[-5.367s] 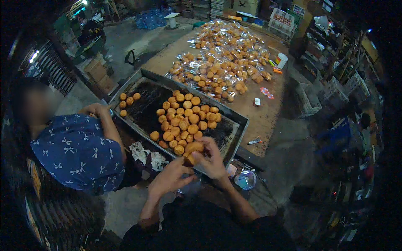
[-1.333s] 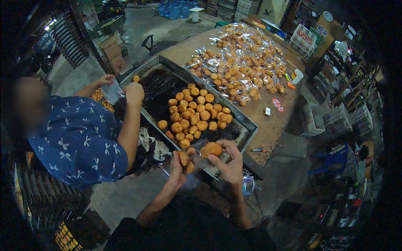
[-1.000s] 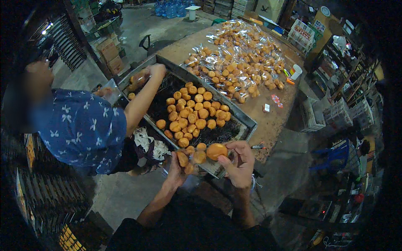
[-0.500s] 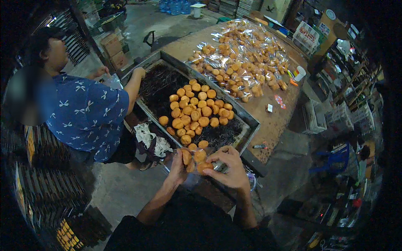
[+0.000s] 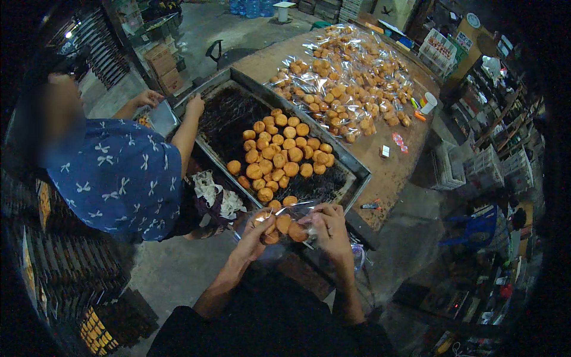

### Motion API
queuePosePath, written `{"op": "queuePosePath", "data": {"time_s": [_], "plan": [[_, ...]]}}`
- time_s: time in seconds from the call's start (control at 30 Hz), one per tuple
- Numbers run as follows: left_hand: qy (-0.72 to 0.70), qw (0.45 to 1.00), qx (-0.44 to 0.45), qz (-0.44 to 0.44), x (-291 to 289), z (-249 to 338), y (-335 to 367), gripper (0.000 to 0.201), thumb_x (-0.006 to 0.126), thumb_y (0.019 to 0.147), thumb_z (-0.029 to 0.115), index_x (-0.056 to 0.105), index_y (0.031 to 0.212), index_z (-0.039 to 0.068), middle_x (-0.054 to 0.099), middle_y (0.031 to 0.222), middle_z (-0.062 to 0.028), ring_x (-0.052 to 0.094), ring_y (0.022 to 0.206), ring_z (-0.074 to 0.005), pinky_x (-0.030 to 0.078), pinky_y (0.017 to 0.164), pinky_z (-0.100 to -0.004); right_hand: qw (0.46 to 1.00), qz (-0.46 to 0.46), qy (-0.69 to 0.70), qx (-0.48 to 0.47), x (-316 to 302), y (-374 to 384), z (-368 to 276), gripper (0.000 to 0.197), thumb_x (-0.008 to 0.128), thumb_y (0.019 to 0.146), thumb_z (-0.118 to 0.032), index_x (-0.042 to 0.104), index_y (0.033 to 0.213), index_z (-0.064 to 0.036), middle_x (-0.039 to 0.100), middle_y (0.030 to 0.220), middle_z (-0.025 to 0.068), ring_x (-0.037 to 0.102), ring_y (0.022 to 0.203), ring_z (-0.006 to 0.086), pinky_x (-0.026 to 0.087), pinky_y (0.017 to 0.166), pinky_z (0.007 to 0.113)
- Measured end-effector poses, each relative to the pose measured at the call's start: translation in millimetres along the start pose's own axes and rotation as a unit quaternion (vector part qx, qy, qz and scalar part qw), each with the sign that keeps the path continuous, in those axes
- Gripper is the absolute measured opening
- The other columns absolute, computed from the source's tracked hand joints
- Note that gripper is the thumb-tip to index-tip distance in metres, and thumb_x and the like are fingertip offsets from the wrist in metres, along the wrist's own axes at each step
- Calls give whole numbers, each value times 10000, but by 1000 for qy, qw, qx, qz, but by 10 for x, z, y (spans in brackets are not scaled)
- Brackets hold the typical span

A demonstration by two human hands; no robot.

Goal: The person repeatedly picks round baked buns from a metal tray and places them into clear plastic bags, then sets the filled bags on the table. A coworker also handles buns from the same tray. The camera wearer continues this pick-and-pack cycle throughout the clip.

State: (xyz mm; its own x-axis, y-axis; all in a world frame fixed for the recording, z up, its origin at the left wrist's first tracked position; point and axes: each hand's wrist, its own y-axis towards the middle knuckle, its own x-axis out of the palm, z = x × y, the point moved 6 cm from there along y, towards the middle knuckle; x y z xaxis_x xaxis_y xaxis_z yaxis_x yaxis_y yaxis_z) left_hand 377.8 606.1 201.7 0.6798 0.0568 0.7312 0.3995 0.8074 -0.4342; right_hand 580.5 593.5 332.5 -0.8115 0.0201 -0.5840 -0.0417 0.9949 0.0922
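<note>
Between my hands, at the near edge of a dark metal tray (image 5: pixel 361 185), is a clear plastic bag (image 5: pixel 309 208) with several round golden buns (image 5: pixel 284 224) in it. My left hand (image 5: pixel 253 239) grips the bag's left side, its fingers around a bun through the film. On the other side my right hand (image 5: pixel 331 231) is closed with its fingertips pinching the film beside the rightmost bun. Just beyond them, a heap of loose buns (image 5: pixel 277 153) lies in the tray.
Bagged buns (image 5: pixel 351 83) are piled on the brown table (image 5: pixel 375 196) behind the tray. At the left a co-worker in a blue patterned shirt (image 5: pixel 116 172) has one hand at the tray's rim. A white cup (image 5: pixel 427 103) stands near the table's right edge; cloths (image 5: pixel 220 197) hang left of the tray.
My right fingers have moved from a bun up to the bag's film, and the bag's top is spread wider. The co-worker has leaned left, showing a small clear bag by one hand.
</note>
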Motion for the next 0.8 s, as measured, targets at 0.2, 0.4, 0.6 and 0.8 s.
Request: {"op": "queuePosePath", "data": {"time_s": [0.2,0.4,0.6,0.8], "plan": [[114,993,8,-33,39,27,-61,564,754,902,35,506,1408,58,643,1293,-78,666,1129,-216,566,970,-377,998,-23,45,32,25,-48,8,367,792,903,-274,712,1189,-58,644,1110,107,555,1120,245,423,1039,369],[149,989,-4,-20,143,34,-42,603,753,876,-1,497,1422,24,622,1335,-117,646,1197,-237,562,1007,-407,976,-46,194,86,105,-36,131,421,838,865,-251,708,1204,-38,643,1087,80,612,1044,184,480,931,323],[-15,997,-63,-39,287,2,-108,516,709,943,123,517,1414,39,616,1361,-125,633,1244,-278,556,1040,-524,984,-4,168,65,50,-91,209,236,775,917,-178,766,1058,11,683,1001,69,658,935,171,511,841,312],[4,995,-90,-38,212,-41,-114,470,629,1005,138,489,1440,29,608,1381,-134,637,1245,-278,558,1053,-552,982,8,183,42,50,-87,194,233,708,962,-164,758,1103,14,720,1027,128,676,967,241,517,869,330]]}}
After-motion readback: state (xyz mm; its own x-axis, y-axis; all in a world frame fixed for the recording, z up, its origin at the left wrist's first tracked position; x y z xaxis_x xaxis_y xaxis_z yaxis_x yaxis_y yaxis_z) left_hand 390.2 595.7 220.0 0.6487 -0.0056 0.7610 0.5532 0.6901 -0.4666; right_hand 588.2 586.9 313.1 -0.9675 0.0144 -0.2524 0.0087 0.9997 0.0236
